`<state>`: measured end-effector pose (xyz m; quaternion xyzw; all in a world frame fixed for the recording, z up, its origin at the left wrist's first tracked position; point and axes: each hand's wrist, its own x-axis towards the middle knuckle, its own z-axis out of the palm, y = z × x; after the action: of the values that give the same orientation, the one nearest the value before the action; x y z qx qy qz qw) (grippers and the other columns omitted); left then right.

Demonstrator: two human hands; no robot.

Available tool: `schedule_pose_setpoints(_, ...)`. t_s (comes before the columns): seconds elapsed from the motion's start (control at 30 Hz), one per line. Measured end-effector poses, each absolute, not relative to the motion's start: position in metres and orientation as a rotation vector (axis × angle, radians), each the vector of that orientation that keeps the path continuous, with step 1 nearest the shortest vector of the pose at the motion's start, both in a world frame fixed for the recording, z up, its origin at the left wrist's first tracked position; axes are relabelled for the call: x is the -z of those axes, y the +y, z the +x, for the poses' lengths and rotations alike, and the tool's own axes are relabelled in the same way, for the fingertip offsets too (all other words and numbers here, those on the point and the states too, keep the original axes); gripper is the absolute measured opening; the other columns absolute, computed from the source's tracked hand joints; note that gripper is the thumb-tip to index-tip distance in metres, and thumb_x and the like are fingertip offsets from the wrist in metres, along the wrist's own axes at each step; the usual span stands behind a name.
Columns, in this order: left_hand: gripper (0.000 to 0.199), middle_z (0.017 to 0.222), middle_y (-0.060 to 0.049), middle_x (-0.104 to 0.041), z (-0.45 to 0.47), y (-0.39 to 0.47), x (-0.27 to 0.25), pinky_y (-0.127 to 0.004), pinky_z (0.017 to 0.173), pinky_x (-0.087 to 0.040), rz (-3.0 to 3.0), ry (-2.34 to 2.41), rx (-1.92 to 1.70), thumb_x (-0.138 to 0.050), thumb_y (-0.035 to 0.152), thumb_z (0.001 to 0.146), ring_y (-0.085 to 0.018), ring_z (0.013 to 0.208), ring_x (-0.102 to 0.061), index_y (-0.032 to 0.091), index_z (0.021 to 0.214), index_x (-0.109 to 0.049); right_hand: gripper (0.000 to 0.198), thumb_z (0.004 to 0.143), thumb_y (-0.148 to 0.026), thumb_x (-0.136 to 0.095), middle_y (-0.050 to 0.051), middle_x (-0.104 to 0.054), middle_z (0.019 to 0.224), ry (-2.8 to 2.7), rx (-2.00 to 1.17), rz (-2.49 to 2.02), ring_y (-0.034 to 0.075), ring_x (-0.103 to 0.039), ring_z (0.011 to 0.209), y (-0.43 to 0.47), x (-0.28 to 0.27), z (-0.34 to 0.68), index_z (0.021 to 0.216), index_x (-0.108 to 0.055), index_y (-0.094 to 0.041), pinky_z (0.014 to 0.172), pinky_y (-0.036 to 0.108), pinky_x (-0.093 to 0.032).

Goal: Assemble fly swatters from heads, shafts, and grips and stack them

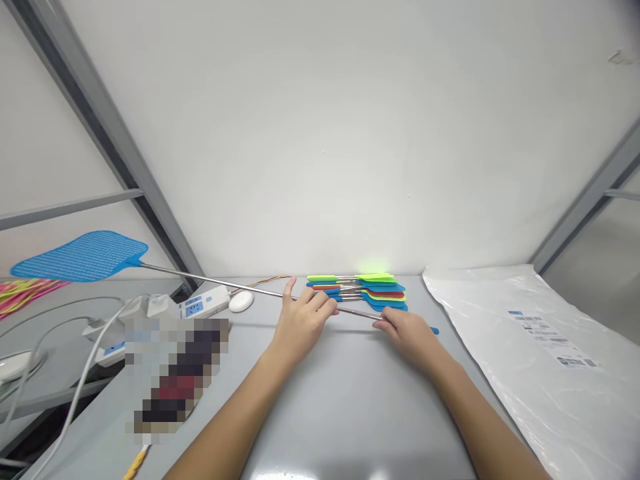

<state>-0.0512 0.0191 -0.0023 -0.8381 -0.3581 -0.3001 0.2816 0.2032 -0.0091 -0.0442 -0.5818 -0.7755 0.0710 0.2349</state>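
A blue fly swatter [90, 257] with a long, drawn-out metal rod stretches across the front of me, its mesh head off to the left and raised above the table. My left hand [303, 320] is closed on the middle of the rod, with one finger sticking up. Further right, my right hand [407, 333] is wrapped round the handle end, whose blue tip shows past the knuckles. Behind my hands, against the wall, lies a pile of shortened fly swatters [383, 293] in green, blue, red and yellow.
A large white plastic bag [540, 353] with a printed label covers the table's right side. At left are a power strip [205, 303], a white round device [241, 301], cables [80, 380] and a blurred-out object [183, 380]. Pink and yellow items [25, 293] lie far left.
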Motion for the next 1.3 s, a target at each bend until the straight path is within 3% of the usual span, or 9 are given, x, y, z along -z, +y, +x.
schedule_pose_setpoints(0.17, 0.013, 0.078, 0.001, -0.060, -0.024, 0.009, 0.011, -0.057, 0.108, -0.016, -2.242, -1.019, 0.755, -0.054, 0.033, 0.089, -0.017, 0.080, -0.053, 0.022, 0.083, -0.056, 0.036, 0.097, -0.045, -0.034, -0.003, -0.055, 0.065, -2.143, -0.085, -1.548, 0.013, -0.046, 0.057, -0.011, 0.052, 0.194, 0.070, -0.039, -0.022, 0.053, 0.025, -0.025)
schedule_pose_setpoints(0.37, 0.011, 0.069, 0.003, -0.053, -0.005, -0.001, 0.020, -0.056, 0.109, -0.015, -2.330, -0.924, 0.666, -0.051, 0.013, 0.084, -0.015, 0.072, -0.049, 0.023, 0.080, -0.054, 0.037, 0.096, -0.046, -0.035, -0.002, -0.056, 0.065, -2.191, -0.143, -1.483, 0.012, -0.047, 0.058, -0.013, 0.049, 0.185, 0.069, -0.042, -0.021, 0.054, 0.024, -0.024)
schedule_pose_setpoints(0.57, 0.014, 0.070, 0.003, -0.055, -0.023, 0.006, 0.014, -0.056, 0.107, -0.015, -2.288, -0.972, 0.692, -0.049, 0.017, 0.088, -0.015, 0.072, -0.049, 0.025, 0.082, -0.058, 0.035, 0.092, -0.046, -0.042, -0.004, -0.054, 0.060, -2.143, -0.144, -1.592, 0.012, -0.044, 0.055, -0.012, 0.043, 0.206, 0.068, -0.041, -0.022, 0.053, 0.024, -0.021)
schedule_pose_setpoints(0.73, 0.017, 0.072, 0.002, -0.056, -0.035, 0.009, 0.006, -0.059, 0.107, -0.014, -2.227, -1.009, 0.721, -0.049, 0.014, 0.089, -0.014, 0.073, -0.049, 0.026, 0.081, -0.060, 0.030, 0.088, -0.035, -0.045, -0.004, -0.048, 0.054, -2.108, -0.082, -1.700, 0.011, -0.038, 0.052, -0.010, 0.043, 0.219, 0.062, -0.039, -0.021, 0.050, 0.025, -0.018)
schedule_pose_setpoints(1.3, 0.026, 0.069, 0.003, -0.058, -0.042, 0.012, 0.008, -0.050, 0.107, -0.016, -2.257, -0.988, 0.751, -0.043, 0.010, 0.090, -0.013, 0.072, -0.052, 0.026, 0.080, -0.061, 0.028, 0.088, -0.033, -0.046, -0.002, -0.056, 0.061, -2.175, 0.027, -1.750, 0.012, -0.046, 0.056, -0.003, 0.051, 0.228, 0.064, -0.050, -0.021, 0.052, 0.025, -0.017)
